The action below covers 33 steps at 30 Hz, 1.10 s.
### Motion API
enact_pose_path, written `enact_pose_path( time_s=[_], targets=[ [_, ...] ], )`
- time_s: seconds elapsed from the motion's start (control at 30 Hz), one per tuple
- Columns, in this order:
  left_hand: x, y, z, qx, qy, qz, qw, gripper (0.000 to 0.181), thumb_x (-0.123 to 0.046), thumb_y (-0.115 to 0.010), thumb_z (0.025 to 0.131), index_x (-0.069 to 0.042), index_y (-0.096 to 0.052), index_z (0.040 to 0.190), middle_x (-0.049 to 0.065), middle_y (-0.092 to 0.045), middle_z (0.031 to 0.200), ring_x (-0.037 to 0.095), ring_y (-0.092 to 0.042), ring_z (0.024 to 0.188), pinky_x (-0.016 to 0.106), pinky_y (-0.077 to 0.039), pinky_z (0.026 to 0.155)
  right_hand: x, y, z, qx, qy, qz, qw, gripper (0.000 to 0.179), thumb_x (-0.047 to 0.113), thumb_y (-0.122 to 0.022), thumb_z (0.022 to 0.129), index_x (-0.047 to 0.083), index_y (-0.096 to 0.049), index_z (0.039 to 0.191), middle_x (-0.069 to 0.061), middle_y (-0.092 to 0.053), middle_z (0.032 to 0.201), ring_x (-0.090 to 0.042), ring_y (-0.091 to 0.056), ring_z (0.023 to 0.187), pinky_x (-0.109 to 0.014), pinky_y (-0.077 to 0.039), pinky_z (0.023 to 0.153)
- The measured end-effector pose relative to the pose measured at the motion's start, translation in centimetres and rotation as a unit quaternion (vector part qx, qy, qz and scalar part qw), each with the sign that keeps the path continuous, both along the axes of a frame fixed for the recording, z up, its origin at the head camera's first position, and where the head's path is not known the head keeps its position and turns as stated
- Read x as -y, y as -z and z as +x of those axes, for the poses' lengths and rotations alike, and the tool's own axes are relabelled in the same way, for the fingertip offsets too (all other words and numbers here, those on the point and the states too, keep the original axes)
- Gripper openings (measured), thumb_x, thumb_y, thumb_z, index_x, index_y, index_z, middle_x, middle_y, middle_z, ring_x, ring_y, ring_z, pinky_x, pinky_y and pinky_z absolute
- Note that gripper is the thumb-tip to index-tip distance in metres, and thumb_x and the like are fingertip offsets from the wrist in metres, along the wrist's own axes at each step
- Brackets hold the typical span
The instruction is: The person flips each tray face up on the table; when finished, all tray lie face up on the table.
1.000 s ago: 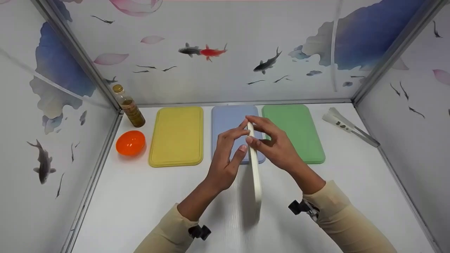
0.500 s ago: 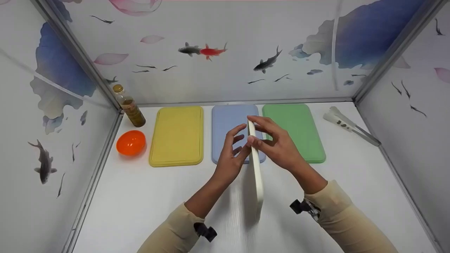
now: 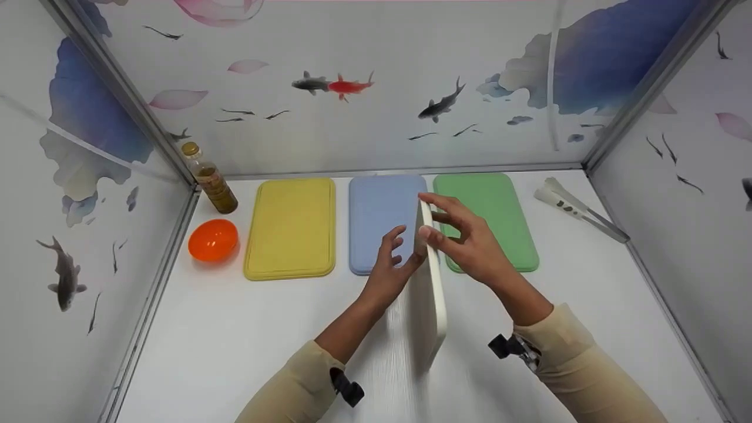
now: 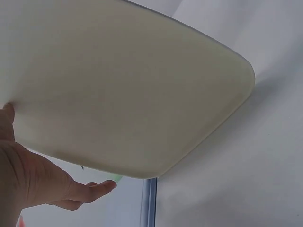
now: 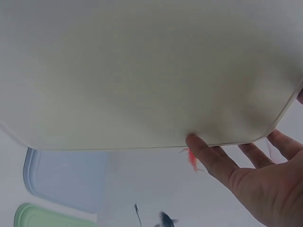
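Observation:
A cream-white cutting board (image 3: 436, 294) stands up on its edge in front of me, its left face turned slightly into view. My right hand (image 3: 470, 247) grips its upper far corner; in the right wrist view the thumb (image 5: 201, 150) presses on the flat face and the other fingers lie along the rim. To the left of the board is my left hand (image 3: 388, 273), its thumb against the left face and its other fingers loosely bent, away from the board. The left wrist view shows that thumb (image 4: 7, 116) on the broad pale face (image 4: 132, 90).
Yellow (image 3: 291, 229), blue (image 3: 382, 217) and green (image 3: 499, 229) cutting boards lie flat in a row at the back. An orange bowl (image 3: 213, 241) and an oil bottle (image 3: 216, 189) stand at the left. Tongs (image 3: 578, 208) lie at the right, near the wall.
My left fingers have come away from the board's top edge and the hand has slid lower along its left face. The board has turned slightly, showing more of that face; the right hand keeps its grip.

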State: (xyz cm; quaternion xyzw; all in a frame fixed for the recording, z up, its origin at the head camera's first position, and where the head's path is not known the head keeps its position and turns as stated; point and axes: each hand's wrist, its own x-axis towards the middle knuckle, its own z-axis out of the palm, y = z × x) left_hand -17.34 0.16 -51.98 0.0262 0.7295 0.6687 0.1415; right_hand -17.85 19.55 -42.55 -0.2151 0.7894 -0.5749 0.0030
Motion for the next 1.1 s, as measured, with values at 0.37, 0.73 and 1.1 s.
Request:
enact_pose_path(
  time_s=[0.37,0.73,1.1],
  targets=[
    [-0.3,1.5,-0.6,0.067,0.040,-0.004,0.9969,0.107,-0.085,-0.070,0.090,-0.033,-0.028,0.173,0.025,-0.023,0.180,0.048,-0.041,0.158,0.068,-0.039,0.124,-0.5,-1.4,0.6,0.085,0.028,-0.010,0.9959,0.061,0.021,-0.072,0.105,0.026,-0.056,0.163,-0.010,-0.049,0.170,-0.045,-0.066,0.139,-0.045,-0.069,0.077],
    [-0.5,1.1,-0.8,0.066,0.051,-0.031,0.9960,0.120,-0.092,-0.070,0.083,-0.026,-0.028,0.173,0.022,-0.041,0.167,0.040,-0.057,0.142,0.062,-0.050,0.118,-1.0,-1.7,0.8,0.118,0.106,-0.089,0.9834,0.055,0.005,-0.066,0.099,0.015,-0.064,0.153,-0.009,-0.058,0.160,-0.042,-0.073,0.127,-0.043,-0.069,0.072],
    [1.1,2.2,-1.2,0.030,0.017,-0.041,0.9986,0.103,-0.078,-0.080,0.085,-0.028,-0.040,0.166,0.013,-0.039,0.171,0.038,-0.052,0.147,0.062,-0.050,0.118,-1.6,-1.3,1.2,0.106,0.123,-0.161,0.9734,0.056,-0.003,-0.061,0.096,0.009,-0.064,0.150,-0.008,-0.062,0.151,-0.026,-0.079,0.113,-0.045,-0.069,0.072]
  ],
)
